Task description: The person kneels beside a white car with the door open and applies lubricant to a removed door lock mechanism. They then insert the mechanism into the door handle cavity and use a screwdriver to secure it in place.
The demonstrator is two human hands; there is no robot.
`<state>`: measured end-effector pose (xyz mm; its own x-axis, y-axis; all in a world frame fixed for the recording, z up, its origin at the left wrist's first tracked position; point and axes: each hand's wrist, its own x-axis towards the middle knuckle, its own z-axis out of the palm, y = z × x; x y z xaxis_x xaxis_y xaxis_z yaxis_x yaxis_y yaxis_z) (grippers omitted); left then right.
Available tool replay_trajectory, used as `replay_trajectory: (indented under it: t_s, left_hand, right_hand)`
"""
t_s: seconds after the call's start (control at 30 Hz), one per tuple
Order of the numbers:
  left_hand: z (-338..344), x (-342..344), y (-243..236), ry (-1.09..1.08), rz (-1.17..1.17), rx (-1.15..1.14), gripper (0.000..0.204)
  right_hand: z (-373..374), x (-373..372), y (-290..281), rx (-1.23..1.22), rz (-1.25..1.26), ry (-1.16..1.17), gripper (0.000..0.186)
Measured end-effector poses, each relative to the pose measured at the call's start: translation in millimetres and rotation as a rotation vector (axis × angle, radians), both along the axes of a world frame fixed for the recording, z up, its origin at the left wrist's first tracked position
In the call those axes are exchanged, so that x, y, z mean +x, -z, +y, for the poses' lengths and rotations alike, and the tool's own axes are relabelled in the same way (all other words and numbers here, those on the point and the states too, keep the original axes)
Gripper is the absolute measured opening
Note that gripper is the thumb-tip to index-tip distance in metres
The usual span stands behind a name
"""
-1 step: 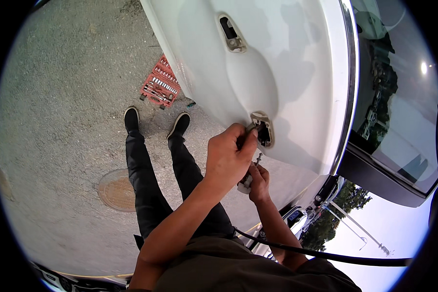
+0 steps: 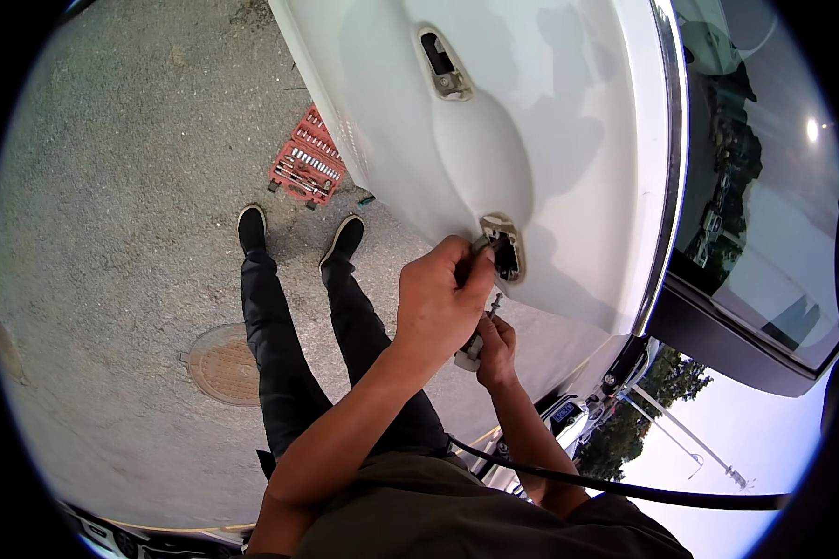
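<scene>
A white car door (image 2: 578, 177) fills the upper middle, with two oval handle openings in its skin. My left hand (image 2: 443, 293) is at the lower opening (image 2: 506, 252), thumb and fingers pinched together at its left edge. What sits between those fingertips is mostly hidden. Just below and behind it, my right hand (image 2: 500, 352) is closed around a small metal lock cylinder (image 2: 471, 352) with a pale end and a thin rod pointing up toward the door. The upper opening (image 2: 443, 65) shows a dark slot and no handle.
An open red socket set case (image 2: 309, 168) lies on the asphalt below the door's edge, beside my shoes. A round manhole cover (image 2: 226, 365) is at left. The side mirror (image 2: 732, 340) juts out at right. A black cable (image 2: 615, 486) crosses in front of my right forearm.
</scene>
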<state>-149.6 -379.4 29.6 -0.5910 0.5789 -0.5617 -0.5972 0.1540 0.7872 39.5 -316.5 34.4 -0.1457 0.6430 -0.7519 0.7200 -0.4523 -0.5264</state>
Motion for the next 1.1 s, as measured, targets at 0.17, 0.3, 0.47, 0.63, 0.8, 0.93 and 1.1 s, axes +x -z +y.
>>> replay_trajectory:
  t_s: [0.17,0.3,0.47,0.63,0.8,0.93,1.1]
  left_hand:
    - [1,-3,-3,0.032,0.123,-0.018,0.024]
    - [-1,-7,-4,0.059,-0.042,0.034,0.024]
    - [-4,-12,1,0.167,-0.059,0.063,0.025]
    - [-9,-19,8,0.201,-0.225,0.094,0.024]
    - [-9,-23,2,0.191,-0.269,0.075,0.028]
    - [-14,-26,16,0.229,-0.282,0.141,0.033]
    - [-16,-26,21,0.23,-0.302,0.156,0.032]
  right_hand:
    - [0,7,5,0.012,0.001,-0.011,0.042]
    - [0,9,6,-0.01,-0.017,-0.008,0.043]
    - [-1,4,1,-0.039,-0.003,-0.024,0.042]
    - [-3,8,0,-0.033,-0.021,-0.004,0.042]
    - [3,15,1,-0.028,0.0,-0.005,0.043]
    - [7,26,6,-0.022,0.017,0.018,0.043]
    - [9,33,9,0.012,-0.012,0.029,0.04]
